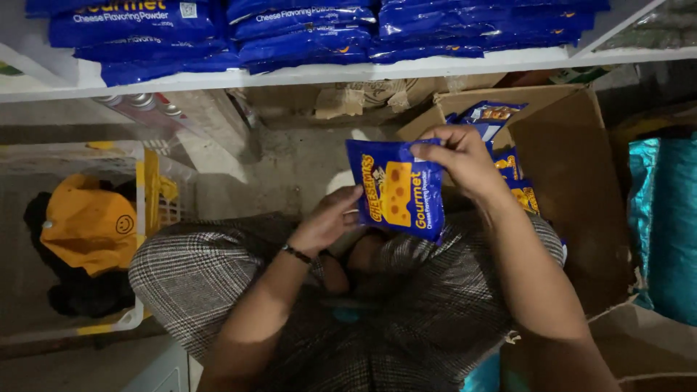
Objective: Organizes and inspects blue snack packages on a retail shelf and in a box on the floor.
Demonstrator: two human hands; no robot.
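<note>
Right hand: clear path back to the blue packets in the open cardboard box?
Probably yes. The right hand is just in front of the cardboard box, whose top is open, and the packets inside lie uncovered. It first needs to let go of the blue packet.

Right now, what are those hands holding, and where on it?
A flat blue and yellow plastic packet: right hand pinches its top edge, left hand grips its lower left edge.

Blue cheese-powder packet [396, 190] pinched between both hands, left hand [330, 218], right hand [461, 161], open cardboard box [573, 167] beside
</note>
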